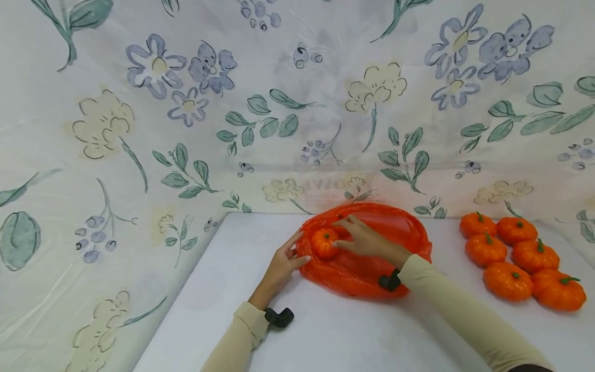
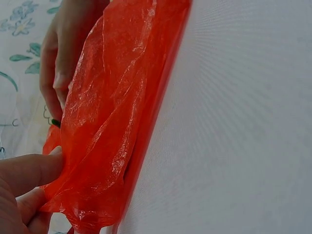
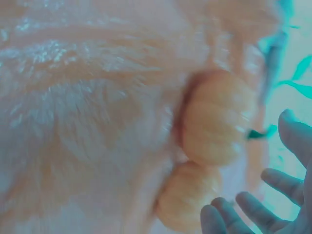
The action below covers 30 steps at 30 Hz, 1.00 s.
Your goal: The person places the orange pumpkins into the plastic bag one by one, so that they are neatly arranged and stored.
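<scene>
Fingers [image 1: 346, 227] over bagged pumpkin [image 1: 324, 243]; six pumpkins [image 1: 520, 258] right, apart.

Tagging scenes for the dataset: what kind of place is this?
Probably a staged recording setup, not a lived-in room: a plain white table backed by draped floral cloth, with six toy pumpkins grouped at the right and an orange plastic bag that both hands work at.
</scene>
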Available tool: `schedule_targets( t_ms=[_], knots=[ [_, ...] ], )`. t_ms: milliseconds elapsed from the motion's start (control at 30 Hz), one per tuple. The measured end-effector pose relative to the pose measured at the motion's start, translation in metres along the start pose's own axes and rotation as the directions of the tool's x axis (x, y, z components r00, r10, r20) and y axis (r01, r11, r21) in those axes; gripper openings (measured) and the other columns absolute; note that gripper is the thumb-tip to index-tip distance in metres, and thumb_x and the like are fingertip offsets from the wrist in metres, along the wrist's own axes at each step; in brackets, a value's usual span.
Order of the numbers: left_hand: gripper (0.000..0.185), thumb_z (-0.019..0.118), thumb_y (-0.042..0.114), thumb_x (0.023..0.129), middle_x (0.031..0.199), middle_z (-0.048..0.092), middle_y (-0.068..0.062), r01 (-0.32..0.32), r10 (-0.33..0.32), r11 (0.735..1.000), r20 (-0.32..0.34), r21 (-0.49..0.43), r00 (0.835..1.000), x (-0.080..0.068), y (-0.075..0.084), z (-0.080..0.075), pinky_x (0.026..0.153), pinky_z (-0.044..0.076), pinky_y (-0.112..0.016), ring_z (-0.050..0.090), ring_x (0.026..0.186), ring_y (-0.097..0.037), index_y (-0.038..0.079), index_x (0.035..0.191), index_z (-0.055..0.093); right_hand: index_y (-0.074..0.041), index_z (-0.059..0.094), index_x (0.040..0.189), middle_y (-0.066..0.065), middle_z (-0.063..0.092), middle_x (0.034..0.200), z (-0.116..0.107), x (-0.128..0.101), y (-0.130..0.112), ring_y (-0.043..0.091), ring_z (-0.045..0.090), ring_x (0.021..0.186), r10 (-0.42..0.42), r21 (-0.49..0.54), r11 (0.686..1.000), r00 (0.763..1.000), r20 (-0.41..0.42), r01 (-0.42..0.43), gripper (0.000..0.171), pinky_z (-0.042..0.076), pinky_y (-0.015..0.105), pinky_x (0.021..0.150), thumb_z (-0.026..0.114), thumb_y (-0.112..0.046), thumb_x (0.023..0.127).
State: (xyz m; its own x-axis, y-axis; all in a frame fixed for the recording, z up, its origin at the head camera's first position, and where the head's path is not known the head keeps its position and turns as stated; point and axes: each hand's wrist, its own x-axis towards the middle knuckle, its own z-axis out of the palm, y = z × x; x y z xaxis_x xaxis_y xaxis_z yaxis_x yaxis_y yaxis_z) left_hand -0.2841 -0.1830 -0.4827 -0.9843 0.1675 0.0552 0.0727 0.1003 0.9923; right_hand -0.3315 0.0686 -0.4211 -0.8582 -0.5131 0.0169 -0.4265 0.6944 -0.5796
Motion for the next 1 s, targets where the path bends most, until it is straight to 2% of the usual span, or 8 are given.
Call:
schedule_targets(
  t_ms=[100,300,500,667,867,1000],
  knots=[
    [0.070,0.068,0.008,0.091,0.165,0.027,0.009,0.003,-0.003,1.000,-0.005,0.006,1.000,0.001,0.000,-0.001,0.096,0.056,-0.030,0.050,0.133,-0.029,0.028,0.153,0.042,-0.016,0.049,0.145,0.013,0.043,0.143,-0.017,-0.013,0.001,0.035,0.047,0.131,-0.017,0.011,1.000,1.000,-0.025,0.018,0.062,0.050,0.055,0.103,0.069,-0.040,0.093],
    [0.071,0.069,0.010,0.091,0.165,0.027,0.011,0.010,-0.010,1.000,-0.011,0.000,1.000,0.001,-0.001,-0.005,0.092,0.057,-0.027,0.050,0.131,-0.028,0.028,0.153,0.042,-0.013,0.051,0.142,0.014,0.052,0.140,-0.050,-0.039,0.008,0.036,0.054,0.126,-0.055,0.030,0.998,0.996,-0.077,0.058,0.055,0.055,0.050,0.097,0.067,-0.036,0.095],
    [0.071,0.070,0.010,0.091,0.165,0.026,0.011,0.004,-0.004,1.000,-0.005,-0.013,1.000,0.004,0.001,-0.004,0.097,0.055,-0.031,0.047,0.135,-0.029,0.028,0.153,0.041,-0.007,0.051,0.139,0.016,0.058,0.130,-0.078,-0.071,0.021,0.036,0.057,0.117,-0.028,0.011,0.999,0.990,-0.135,0.030,0.055,0.059,0.047,0.089,0.069,-0.032,0.094],
    [0.071,0.070,0.012,0.091,0.166,0.026,0.008,0.013,-0.013,1.000,-0.013,-0.007,1.000,0.002,0.000,-0.002,0.098,0.055,-0.033,0.046,0.137,-0.031,0.027,0.154,0.041,-0.003,0.049,0.141,0.018,0.060,0.127,-0.092,-0.107,0.040,0.036,0.059,0.114,-0.020,-0.004,1.000,0.980,-0.199,0.020,0.059,0.060,0.045,0.086,0.068,-0.034,0.094],
    [0.072,0.069,0.012,0.091,0.167,0.024,0.006,0.016,-0.016,1.000,-0.023,-0.001,1.000,-0.006,-0.001,-0.001,0.092,0.058,-0.029,0.049,0.133,-0.030,0.025,0.155,0.039,-0.005,0.045,0.146,0.023,0.060,0.133,-0.106,-0.159,0.056,0.040,0.058,0.116,0.077,-0.013,0.996,0.954,-0.289,-0.085,0.062,0.057,0.055,0.089,0.063,-0.038,0.097],
    [0.072,0.070,0.012,0.090,0.166,0.025,0.010,0.039,-0.039,0.999,-0.028,0.003,0.999,-0.007,-0.002,-0.002,0.091,0.058,-0.028,0.050,0.130,-0.027,0.028,0.154,0.040,-0.008,0.046,0.146,0.022,0.058,0.134,-0.116,-0.189,0.073,0.039,0.056,0.116,0.158,0.007,0.987,0.943,-0.294,-0.163,0.062,0.060,0.039,0.080,0.060,-0.044,0.098]
  ],
)
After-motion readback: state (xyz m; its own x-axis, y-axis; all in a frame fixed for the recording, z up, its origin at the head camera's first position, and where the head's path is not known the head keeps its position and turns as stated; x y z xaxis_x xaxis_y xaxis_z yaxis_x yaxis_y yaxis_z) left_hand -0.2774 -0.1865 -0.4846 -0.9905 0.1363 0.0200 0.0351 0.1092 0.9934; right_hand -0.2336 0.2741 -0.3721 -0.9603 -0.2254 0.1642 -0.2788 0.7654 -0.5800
